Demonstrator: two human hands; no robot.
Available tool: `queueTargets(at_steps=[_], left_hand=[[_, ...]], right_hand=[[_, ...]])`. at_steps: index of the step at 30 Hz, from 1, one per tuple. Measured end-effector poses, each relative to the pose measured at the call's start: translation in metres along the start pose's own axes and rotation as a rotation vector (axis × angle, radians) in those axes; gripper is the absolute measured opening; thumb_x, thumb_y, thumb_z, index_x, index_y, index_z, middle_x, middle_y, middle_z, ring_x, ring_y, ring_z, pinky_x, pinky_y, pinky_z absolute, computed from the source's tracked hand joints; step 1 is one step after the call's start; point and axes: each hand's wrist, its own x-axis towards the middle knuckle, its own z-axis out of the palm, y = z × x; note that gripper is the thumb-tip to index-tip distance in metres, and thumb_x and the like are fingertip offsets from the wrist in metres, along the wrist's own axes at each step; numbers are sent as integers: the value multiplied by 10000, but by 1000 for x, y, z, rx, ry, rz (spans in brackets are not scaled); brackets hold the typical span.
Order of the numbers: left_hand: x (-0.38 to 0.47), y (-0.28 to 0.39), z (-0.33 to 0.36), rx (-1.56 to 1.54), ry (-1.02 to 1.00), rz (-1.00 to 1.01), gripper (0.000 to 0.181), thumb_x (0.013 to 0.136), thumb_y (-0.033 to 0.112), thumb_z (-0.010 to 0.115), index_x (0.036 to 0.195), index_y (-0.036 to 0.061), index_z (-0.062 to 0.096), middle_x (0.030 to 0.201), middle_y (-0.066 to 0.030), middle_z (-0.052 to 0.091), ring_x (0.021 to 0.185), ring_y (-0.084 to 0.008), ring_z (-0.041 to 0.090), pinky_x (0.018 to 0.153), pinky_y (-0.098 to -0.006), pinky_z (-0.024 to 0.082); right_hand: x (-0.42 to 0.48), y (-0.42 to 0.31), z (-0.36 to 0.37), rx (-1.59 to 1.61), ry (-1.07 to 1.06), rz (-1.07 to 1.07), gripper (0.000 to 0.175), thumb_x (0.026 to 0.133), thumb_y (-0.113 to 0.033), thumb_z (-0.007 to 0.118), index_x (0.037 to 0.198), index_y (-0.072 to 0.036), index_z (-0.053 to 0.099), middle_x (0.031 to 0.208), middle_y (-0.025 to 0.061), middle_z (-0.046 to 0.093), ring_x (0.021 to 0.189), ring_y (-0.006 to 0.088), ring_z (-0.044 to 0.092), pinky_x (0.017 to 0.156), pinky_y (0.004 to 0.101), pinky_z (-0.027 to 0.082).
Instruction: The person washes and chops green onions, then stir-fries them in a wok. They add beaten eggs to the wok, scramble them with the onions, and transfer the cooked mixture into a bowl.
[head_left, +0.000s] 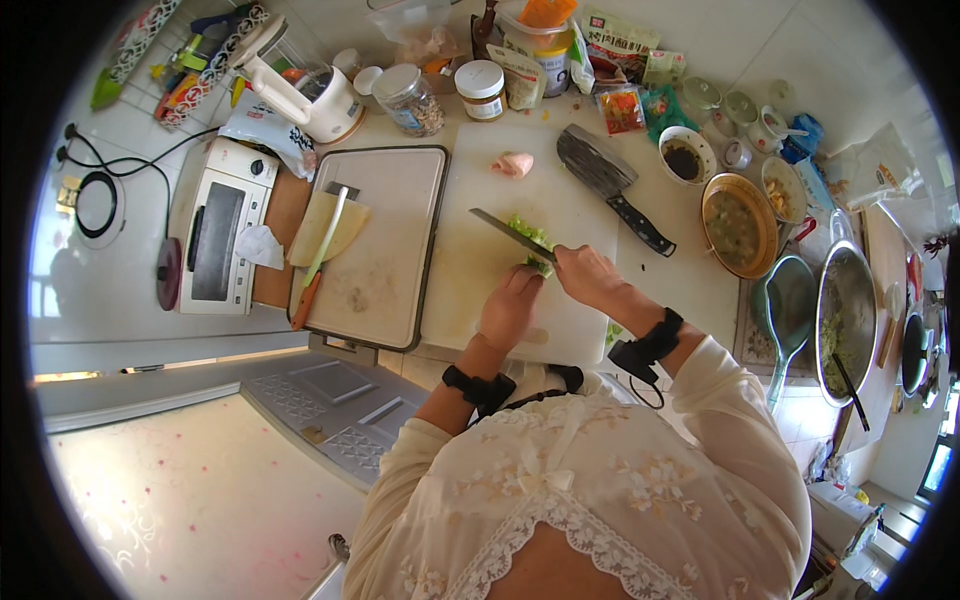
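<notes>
My right hand (587, 274) grips a knife (510, 233), whose blade points up and to the left over a white cutting board (480, 180). Chopped green vegetable (531, 231) lies along the far side of the blade. Just below the knife, my left hand (512, 306) has its bent fingers on a bunch of greens (538, 264), close to the blade. A piece of raw meat (513, 164) rests near the board's far end. To its right lies a cleaver (596, 161) with a black handle. Both wrists wear black bands.
On the left, a second board (390, 247) bears a peeler-like tool (319, 259); beyond stands a white toaster oven (221, 225). Jars (481, 90) and packets line the back. Bowls (682, 155), a brown pot (739, 225), a green ladle-shaped pan (784, 300) and a steel basin (846, 322) stand at right.
</notes>
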Motion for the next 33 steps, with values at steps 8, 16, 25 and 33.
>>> queueTargets(at_steps=[8, 16, 25, 33], left_hand=[[0, -3, 3, 63, -15, -72, 196, 784, 40, 645, 979, 58, 652, 975, -100, 602, 897, -300, 580, 762, -397, 504], [2, -6, 3, 117, 4, -3, 144, 789, 50, 651, 929, 77, 669, 909, -78, 617, 875, -293, 577, 754, -406, 492], [6, -4, 0, 9, 35, -38, 77, 788, 37, 657, 858, 54, 630, 863, -87, 609, 860, -300, 575, 751, -397, 484], [2, -5, 1, -66, -1, -137, 89, 780, 66, 654, 868, 64, 642, 871, -69, 610, 877, -291, 564, 768, -395, 475]], right_hand=[[-53, -18, -32, -138, -135, 54, 95, 842, -78, 526, 889, 2, 549, 740, 224, 646, 717, 405, 656, 616, 491, 518], [-52, -11, -13, -141, -114, 76, 128, 847, -77, 512, 917, 3, 582, 807, 207, 672, 771, 376, 677, 667, 448, 546], [-25, -10, -18, -12, -39, 61, 129, 841, -69, 504, 888, 14, 591, 849, 224, 670, 828, 389, 672, 719, 466, 545], [-26, -9, -8, -89, -104, 60, 167, 829, -61, 503, 921, 14, 620, 846, 223, 665, 842, 411, 658, 722, 461, 539]])
